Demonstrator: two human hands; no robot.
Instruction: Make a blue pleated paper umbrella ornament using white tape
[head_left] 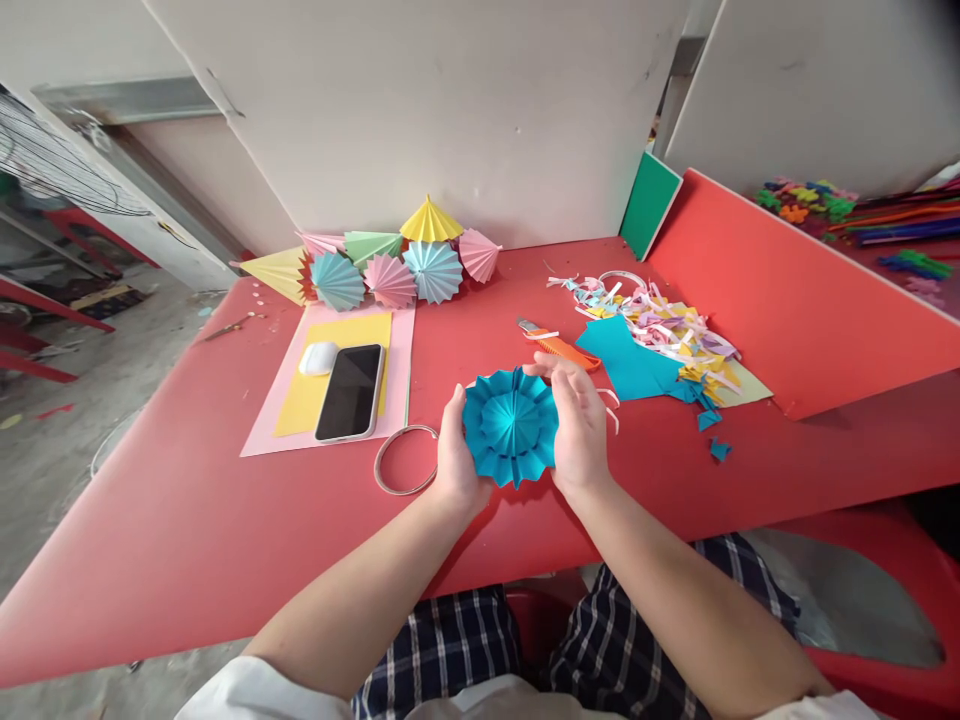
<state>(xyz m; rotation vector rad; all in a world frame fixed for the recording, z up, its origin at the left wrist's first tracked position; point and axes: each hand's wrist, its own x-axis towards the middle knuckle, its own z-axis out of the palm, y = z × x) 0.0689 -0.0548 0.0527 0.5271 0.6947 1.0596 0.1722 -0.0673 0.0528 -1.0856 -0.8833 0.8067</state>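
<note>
A blue pleated paper rosette [514, 425] with a raised cone in its middle is held between my two hands, above the front part of the red table. My left hand [457, 455] cups its left edge, thumb along the rim. On the other side, my right hand [577, 430] curves round the right edge, its fingers partly behind the paper. A round metal ring [406, 490] lies just left of my left hand. Beyond my right hand is an orange utility knife [566, 350], close to a cut blue paper sheet [626, 358].
Several folded paper umbrellas [433, 270] line the table's back edge. A phone [351, 392] and a white earbud case [318, 358] rest on yellow and pink paper at left. Paper scraps [660, 325] are heaped at right, before a leaning red board [787, 300].
</note>
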